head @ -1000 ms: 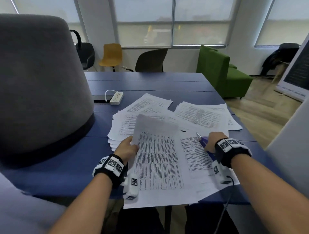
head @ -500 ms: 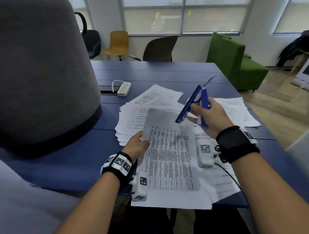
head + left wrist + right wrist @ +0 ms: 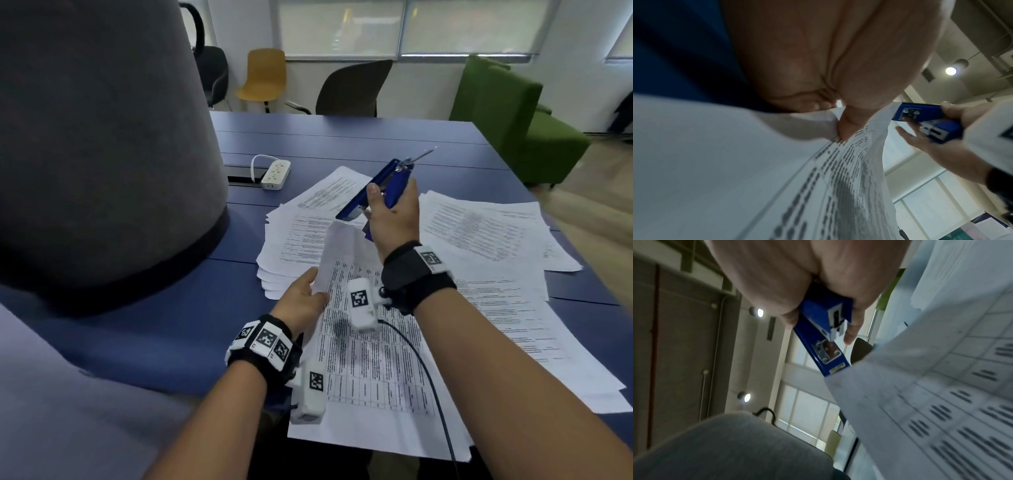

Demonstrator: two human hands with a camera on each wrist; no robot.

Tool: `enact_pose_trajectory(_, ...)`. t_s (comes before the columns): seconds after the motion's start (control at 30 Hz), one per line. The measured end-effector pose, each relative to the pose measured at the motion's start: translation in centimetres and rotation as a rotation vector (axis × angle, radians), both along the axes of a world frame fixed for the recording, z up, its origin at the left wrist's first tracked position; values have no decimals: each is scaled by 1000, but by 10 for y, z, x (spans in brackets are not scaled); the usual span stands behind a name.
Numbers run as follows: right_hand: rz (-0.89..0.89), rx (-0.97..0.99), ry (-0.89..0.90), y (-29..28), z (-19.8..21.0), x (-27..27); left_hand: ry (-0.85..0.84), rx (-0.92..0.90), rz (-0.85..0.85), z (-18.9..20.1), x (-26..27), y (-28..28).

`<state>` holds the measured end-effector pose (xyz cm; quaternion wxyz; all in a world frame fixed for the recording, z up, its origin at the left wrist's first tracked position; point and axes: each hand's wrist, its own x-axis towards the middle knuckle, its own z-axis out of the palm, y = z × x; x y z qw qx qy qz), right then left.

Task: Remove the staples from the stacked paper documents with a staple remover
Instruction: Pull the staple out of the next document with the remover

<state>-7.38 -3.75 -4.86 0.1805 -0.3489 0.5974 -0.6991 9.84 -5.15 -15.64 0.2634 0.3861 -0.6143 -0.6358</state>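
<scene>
My right hand (image 3: pixel 390 212) grips a blue stapler with a metal staple-remover tip (image 3: pixel 383 185), held up in the air with its base swung apart from its body; in the right wrist view the blue stapler (image 3: pixel 824 344) shows its metal anvil plate. My left hand (image 3: pixel 301 298) pinches the left edge of a printed document (image 3: pixel 370 342) and lifts its top corner off the blue table (image 3: pixel 342 137). In the left wrist view my thumb presses on the printed document (image 3: pixel 849 170), with the stapler (image 3: pixel 929 120) to the right. The stapler's base end hovers just above the raised corner.
More printed paper stacks (image 3: pixel 308 226) and loose sheets (image 3: pixel 486 226) spread across the table. A white power strip (image 3: pixel 275 174) lies further back on the left. A large grey felt object (image 3: pixel 96 137) fills the left. Chairs (image 3: pixel 352 89) and a green sofa (image 3: pixel 507 113) stand beyond.
My right hand picked the stapler up off the papers and raised it, base swung apart, over the document's lifted corner. My left hand kept hold of the document's edge.
</scene>
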Motion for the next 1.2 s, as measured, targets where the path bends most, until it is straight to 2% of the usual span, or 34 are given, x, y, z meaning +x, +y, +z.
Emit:
enact_pose_trajectory(0.23,-8,55,72,-18,-19,9,49,3,-5,-5,0,2)
enact_pose_trajectory(0.53,14,67,179,-34,-16,20,65,-33,-23,-4,1,1)
enact_pose_trajectory(0.73,-67,29,188,-42,-17,25,21,34,0,-14,-3,-3)
enact_pose_trajectory(0.87,-128,1,238,-40,-15,27,34,-20,-47,-5,-2,0)
enact_pose_trajectory(0.97,-130,31,229,-39,-14,26,24,-39,-40,-6,-3,0)
enact_pose_trajectory(1.03,-71,53,190,-37,-14,23,0,-22,-24,-2,-2,2)
enact_pose_trajectory(1.1,14,26,143,-34,-11,20,-10,-24,-34,1,-1,4)
enact_pose_trajectory(1.2,-3,-51,81,-28,3,6,-33,-27,-45,4,0,5)
